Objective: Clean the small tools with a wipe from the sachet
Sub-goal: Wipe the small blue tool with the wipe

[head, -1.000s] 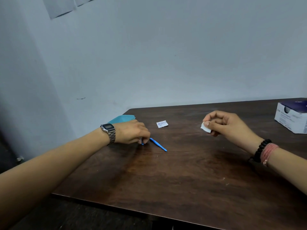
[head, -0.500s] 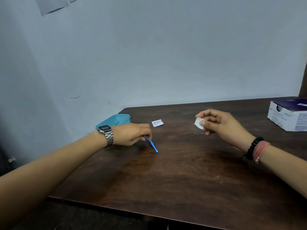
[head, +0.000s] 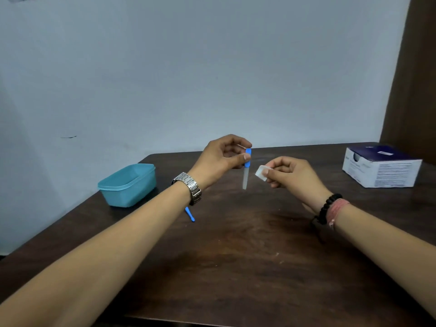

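Note:
My left hand (head: 223, 156) is raised above the dark wooden table (head: 236, 267) and pinches a small tool (head: 245, 171) by its blue handle, with the pale blade hanging down. My right hand (head: 287, 173) holds a folded white wipe (head: 261, 173) between thumb and fingers, just right of the blade and a little apart from it. A second blue tool (head: 190, 214) lies on the table under my left wrist, partly hidden. The sachet is not visible.
A teal plastic tub (head: 127, 185) stands near the table's left edge. A white and dark blue carton (head: 382, 168) sits at the far right. A grey wall runs behind the table, and a brown panel (head: 412, 79) rises at the right.
My left hand has picked one blue-handled tool off the table and lifted it toward the middle. My right hand with the wipe has stayed close by. The view shifted, hiding the sachet.

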`<state>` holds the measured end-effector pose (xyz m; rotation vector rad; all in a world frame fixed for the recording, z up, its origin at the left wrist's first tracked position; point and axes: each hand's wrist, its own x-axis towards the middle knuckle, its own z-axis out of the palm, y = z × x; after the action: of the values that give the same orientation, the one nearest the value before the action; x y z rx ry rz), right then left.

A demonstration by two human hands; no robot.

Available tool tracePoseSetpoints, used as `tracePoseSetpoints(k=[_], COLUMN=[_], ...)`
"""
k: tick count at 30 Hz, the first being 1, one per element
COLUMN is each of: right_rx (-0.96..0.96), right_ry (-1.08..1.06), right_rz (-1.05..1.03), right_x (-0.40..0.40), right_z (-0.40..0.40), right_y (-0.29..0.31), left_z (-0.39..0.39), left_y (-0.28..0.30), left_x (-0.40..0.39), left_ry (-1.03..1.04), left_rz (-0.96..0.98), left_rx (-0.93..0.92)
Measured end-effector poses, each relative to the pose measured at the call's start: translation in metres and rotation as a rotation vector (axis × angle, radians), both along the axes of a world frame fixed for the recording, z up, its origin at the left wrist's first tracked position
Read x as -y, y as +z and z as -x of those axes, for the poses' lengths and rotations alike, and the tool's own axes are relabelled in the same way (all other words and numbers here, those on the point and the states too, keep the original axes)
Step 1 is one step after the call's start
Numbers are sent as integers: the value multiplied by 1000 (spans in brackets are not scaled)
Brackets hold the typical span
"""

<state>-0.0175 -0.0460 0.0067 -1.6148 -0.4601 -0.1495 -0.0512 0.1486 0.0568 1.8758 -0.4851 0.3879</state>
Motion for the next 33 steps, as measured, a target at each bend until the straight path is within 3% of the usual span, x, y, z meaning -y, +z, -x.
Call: tracePoseSetpoints(k=[16,22,26,33], right_rx=[-138,-153,-171,-206], right_ry=[271,178,122,163], right_rz=[-174,-175,-226,-270], right_x=[-8,-6,-7,-5], right_z=[12,8,6,6], right_y=[-1,-1,1,0], left_z=[1,-1,-2,0], left_y=[-47,-49,-55,-60], left_x=[13,16,19,23], left_ry=[74,45,79,102], left_rz=[171,100,88,128], left_rx=[-73,-44,-120,-197])
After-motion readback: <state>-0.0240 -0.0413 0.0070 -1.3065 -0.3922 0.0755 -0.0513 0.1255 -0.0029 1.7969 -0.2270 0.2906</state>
